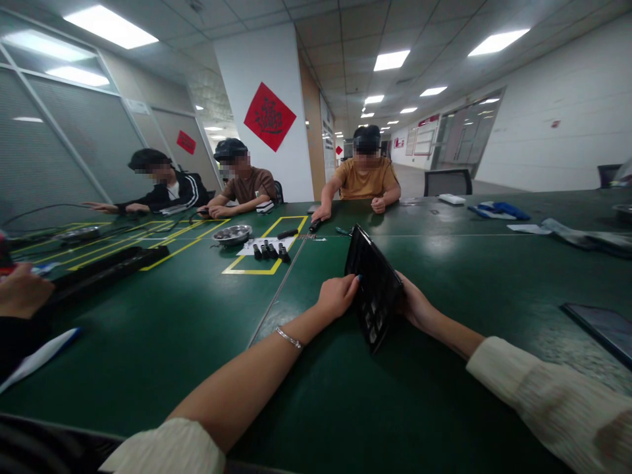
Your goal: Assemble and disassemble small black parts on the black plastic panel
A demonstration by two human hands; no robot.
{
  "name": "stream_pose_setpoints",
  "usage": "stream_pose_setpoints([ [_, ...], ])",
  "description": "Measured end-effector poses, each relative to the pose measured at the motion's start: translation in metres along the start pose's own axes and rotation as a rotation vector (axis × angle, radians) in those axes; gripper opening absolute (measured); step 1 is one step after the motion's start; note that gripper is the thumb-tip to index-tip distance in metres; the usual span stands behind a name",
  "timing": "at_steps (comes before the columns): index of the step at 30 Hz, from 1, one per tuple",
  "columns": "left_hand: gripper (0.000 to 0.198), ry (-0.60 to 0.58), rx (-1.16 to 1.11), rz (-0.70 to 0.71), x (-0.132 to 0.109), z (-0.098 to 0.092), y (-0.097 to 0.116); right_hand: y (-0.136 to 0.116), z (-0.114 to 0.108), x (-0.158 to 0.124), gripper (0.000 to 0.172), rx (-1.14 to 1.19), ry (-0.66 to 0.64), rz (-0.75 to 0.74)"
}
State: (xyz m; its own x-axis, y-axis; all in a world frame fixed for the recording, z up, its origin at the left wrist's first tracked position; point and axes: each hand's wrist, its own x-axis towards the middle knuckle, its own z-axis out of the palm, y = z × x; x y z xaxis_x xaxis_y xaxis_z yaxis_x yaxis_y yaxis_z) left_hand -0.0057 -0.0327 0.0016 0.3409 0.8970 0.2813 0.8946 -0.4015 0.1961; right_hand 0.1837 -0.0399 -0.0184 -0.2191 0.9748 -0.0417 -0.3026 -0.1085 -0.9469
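Note:
Between my hands a black flat case (374, 286) stands tilted on its edge over the green table. Its inner face shows a few small, pale, blurred shapes that I cannot make out. My left hand (339, 295) pinches the near left side, fingers curled and the thumb on the rim. At the opposite side my right hand (413, 301) grips the case, its fingers partly hidden behind it.
Ahead on the green table (306, 382) are a metal bowl (232, 235) and several black cylindrical parts (270, 250) by yellow tape. A co-worker's hand (322, 213) holds a dark tool across the table. A dark tablet-like slab (602, 329) lies right; another person's hand (24, 289) is left.

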Motion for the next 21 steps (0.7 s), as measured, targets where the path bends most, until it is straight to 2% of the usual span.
stream_pose_setpoints([
  [5,0.035,0.008,-0.018,0.029,0.0001,0.0011,-0.0019,0.0015,-0.0021,0.0017,0.046,-0.018,-0.028,-0.019],
  [8,0.046,-0.002,-0.065,0.007,0.0015,0.0019,-0.002,0.0009,-0.0021,0.001,0.044,-0.019,-0.032,-0.013],
  [11,0.06,-0.013,-0.11,-0.086,0.0032,0.0031,-0.0021,-0.0003,-0.0013,-0.0001,0.04,-0.018,-0.038,-0.004],
  [14,0.062,0.015,-0.14,-0.135,0.0045,0.0044,-0.0032,-0.0014,-0.0003,-0.0006,0.039,-0.029,-0.031,-0.002],
  [21,0.053,0.049,-0.162,-0.043,0.0048,0.0045,-0.0043,-0.0012,-0.0001,0.0006,0.04,-0.041,-0.021,-0.013],
])
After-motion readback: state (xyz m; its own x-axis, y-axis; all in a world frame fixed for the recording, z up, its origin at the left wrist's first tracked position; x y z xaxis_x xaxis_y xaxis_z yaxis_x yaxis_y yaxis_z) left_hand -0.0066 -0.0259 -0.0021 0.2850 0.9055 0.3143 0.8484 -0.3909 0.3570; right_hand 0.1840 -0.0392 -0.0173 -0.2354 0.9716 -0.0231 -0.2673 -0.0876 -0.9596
